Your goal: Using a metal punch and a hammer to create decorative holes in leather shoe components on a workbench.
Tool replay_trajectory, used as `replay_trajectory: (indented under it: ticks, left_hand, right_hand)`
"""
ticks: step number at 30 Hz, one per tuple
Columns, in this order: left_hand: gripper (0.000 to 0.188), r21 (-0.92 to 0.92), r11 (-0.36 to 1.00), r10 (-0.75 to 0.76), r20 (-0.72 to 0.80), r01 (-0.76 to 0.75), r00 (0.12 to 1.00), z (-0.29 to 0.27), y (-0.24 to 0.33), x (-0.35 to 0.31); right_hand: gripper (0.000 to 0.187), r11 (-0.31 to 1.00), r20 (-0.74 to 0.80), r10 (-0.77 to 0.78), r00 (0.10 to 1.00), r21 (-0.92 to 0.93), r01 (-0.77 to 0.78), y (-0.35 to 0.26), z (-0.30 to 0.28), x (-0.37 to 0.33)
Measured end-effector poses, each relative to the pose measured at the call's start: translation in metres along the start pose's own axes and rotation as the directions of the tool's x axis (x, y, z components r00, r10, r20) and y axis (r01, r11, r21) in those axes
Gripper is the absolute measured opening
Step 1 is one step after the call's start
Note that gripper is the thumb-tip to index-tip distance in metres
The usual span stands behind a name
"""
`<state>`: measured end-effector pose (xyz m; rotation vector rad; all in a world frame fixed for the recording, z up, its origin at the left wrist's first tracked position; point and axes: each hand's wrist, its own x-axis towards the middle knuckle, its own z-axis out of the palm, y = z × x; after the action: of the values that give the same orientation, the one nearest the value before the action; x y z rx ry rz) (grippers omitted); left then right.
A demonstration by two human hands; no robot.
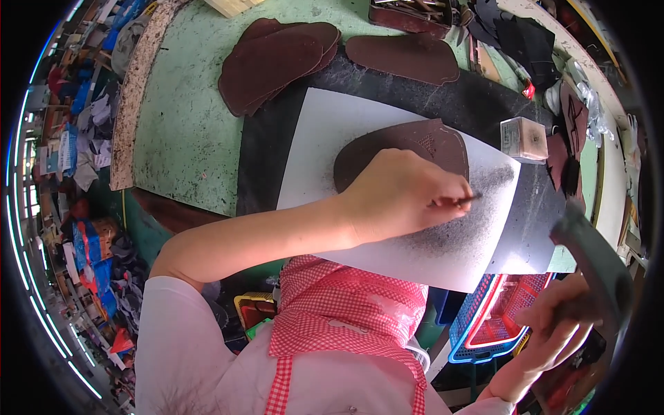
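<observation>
My left hand (404, 190) is closed in a pinch around a thin dark rod (474, 199), probably a punch. Beneath it lies a dark brown leather piece (366, 153), rounded at its left end, with a cluster of small marks near the top. The hand hides much of this piece. A white sheet (304, 166) supports the leather and carries scattered black specks on its right part. Off to the lower right, my right hand (557, 321) grips a dark, curved hammer-like tool (598, 266), raised beside the table and blurred.
Stacked brown leather pieces (273, 62) and a single one (404, 59) lie at the back. A clear box (523, 140) stands right of the sheet on the black mat (259, 152). Behind is a tool tin (411, 17). Blue and red baskets (494, 318) sit below the table edge.
</observation>
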<state>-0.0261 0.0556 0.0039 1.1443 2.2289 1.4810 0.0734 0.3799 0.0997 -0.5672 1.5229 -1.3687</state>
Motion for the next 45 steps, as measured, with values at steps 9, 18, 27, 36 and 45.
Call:
replay_trajectory:
  ticks: [9,18,27,36,45]
  left_hand:
    - [0.014,-0.364,0.916,-0.164,0.044,0.169,0.985,-0.004,-0.019,-0.005]
    - [0.010,0.030,0.999,0.032,0.008,-0.032,0.999,-0.007,-0.008,-0.012]
    - [0.011,0.168,0.986,0.007,0.074,-0.020,0.997,-0.011,-0.005,-0.014]
    - [0.013,-0.133,0.981,-0.122,0.123,0.138,0.985,-0.020,-0.009,-0.010]
    - [0.011,-0.203,0.965,-0.147,0.115,0.168,0.982,-0.024,-0.011,-0.013]
  right_hand:
    - [0.040,0.991,-0.967,-0.112,0.229,-0.126,-0.048,-0.024,0.086,0.097]
    - [0.047,0.913,-0.895,-0.148,0.420,-0.287,-0.290,-0.017,0.086,0.088]
    - [0.036,0.855,-0.913,-0.269,0.308,-0.373,-0.360,-0.003,0.090,0.081]
    - [0.010,0.969,-0.563,-0.220,0.796,-0.034,0.244,-0.042,0.042,0.043]
    - [0.043,0.994,-0.921,-0.067,0.385,-0.027,0.108,-0.046,0.065,0.067]
